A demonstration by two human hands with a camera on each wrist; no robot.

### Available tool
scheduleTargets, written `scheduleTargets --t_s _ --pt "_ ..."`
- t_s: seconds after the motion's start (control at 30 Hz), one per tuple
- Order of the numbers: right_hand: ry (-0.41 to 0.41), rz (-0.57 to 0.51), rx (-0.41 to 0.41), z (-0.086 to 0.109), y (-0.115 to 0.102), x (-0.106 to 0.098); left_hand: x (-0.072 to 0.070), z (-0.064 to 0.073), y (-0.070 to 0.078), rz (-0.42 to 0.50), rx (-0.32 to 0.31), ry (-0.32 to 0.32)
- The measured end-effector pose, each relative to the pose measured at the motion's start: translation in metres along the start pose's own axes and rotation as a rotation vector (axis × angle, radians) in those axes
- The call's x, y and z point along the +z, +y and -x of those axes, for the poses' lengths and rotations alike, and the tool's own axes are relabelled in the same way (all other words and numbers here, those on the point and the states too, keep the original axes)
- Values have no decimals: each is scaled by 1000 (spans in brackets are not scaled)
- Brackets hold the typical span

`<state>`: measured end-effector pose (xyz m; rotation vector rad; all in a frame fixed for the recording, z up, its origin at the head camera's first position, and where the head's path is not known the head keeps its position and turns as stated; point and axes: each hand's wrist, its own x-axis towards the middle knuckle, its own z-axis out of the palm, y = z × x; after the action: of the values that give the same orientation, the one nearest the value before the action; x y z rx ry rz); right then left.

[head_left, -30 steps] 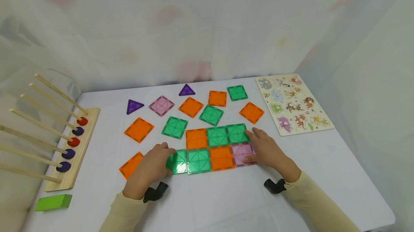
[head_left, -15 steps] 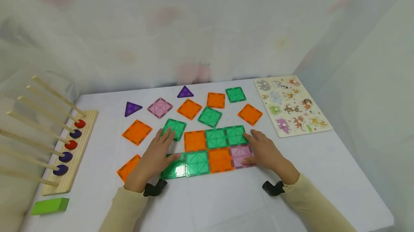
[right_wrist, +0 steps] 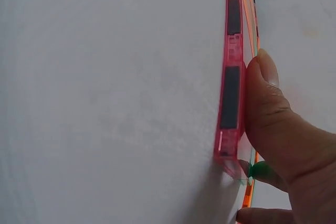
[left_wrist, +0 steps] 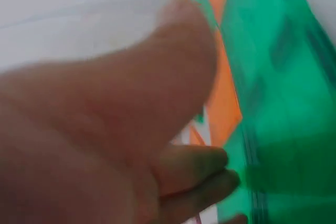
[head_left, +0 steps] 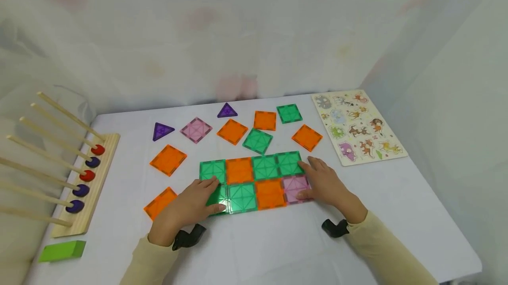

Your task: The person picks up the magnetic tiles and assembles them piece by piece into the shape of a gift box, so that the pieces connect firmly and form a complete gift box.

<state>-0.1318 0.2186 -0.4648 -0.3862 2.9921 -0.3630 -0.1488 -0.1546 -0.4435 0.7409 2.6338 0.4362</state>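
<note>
The fingers of the left hand (head_left: 186, 208) are extended with the thumb set apart, resting over the near-left green tile (head_left: 219, 194) of a flat block and clasping nothing that I can make out (the left wrist view is too blurred to settle the contact). The fingers of the right hand (head_left: 327, 183) are loosely spread as well, thumb on the pink tile (head_left: 294, 188) and fingertips at the edge of the far-right green tile (head_left: 288, 163).

Between the two sets of fingers, the block (head_left: 243, 197) runs in two rows of four, edge to edge; the upper-left green tile (head_left: 212, 169) lies just beyond the left fingers. I judge this rectangle fully filled, with at most some squaring up left.

Just left of the left fingers is a loose orange tile (head_left: 160, 202). Beyond both hands lie more unjoined pieces, among them a green tile (head_left: 257, 141), a pink square (head_left: 196, 130) and a purple triangle (head_left: 227, 110); if the block is meant to grow, these remain to be added.

Farther out on the table (head_left: 278, 249), the peg rack (head_left: 101, 174) stands well left of the left fingers, the animal puzzle (head_left: 359, 133) beyond the right.
</note>
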Motion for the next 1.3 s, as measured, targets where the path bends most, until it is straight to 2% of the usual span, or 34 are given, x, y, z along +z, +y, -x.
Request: scheduleTargets --t_s 0.17,0.4,0.63,0.9,1.0,1.1,1.2,1.3 --pt "16 -8 5 0 1 0 -3 0 10 -11 10 -19" --pt "3 -5 14 0 2 4 -4 2 12 37 -19 -38" --pt "10 -3 -3 0 2 6 -1 3 17 -22 -21 -19" --pt "-72 -16 38 -2 -7 -7 0 4 22 -10 -24 -16" --pt "-55 1 -1 -12 -21 -17 2 2 22 -4 -33 -22" --pt "-69 34 -67 -31 -37 -27 4 1 22 -2 -34 -20" --pt "-174 48 -86 -57 -53 -31 3 2 23 -13 -34 -13" --pt "-267 60 -85 -83 -65 -24 1 3 25 -26 -24 -5"
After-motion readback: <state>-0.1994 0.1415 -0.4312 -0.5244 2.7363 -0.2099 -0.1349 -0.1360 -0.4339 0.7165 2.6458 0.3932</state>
